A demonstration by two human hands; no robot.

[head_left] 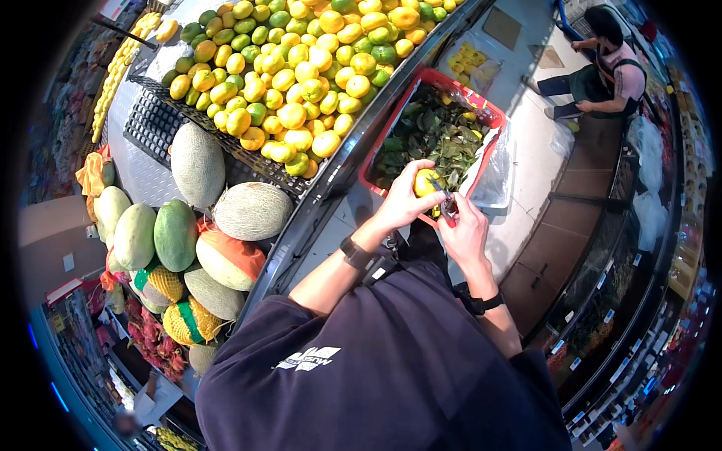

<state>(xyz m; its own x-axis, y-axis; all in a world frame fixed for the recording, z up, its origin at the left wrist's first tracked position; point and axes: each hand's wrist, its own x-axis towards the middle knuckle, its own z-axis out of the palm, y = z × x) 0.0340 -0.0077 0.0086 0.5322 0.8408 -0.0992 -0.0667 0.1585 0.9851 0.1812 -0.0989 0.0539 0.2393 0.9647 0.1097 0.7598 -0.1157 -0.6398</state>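
Note:
Above the front edge of a red crate [492, 113], my left hand [406, 197] is closed around a yellow mandarin [426, 183]. My right hand [466, 231] grips small snips with red handles [450, 220]. Their blades reach toward the fruit, close to my left fingertips; whether they touch it is hard to see. Green leaves [444, 143] fill the plastic-lined crate beneath, with a few yellow fruits among them.
A heap of yellow and green mandarins [301, 83] covers the stand at upper left. Netted melons [198, 165] and green melons [175, 234] lie left of me. A bag of yellow fruit [468, 62] sits beyond the crate. A person [605, 68] sits at upper right, near shelves.

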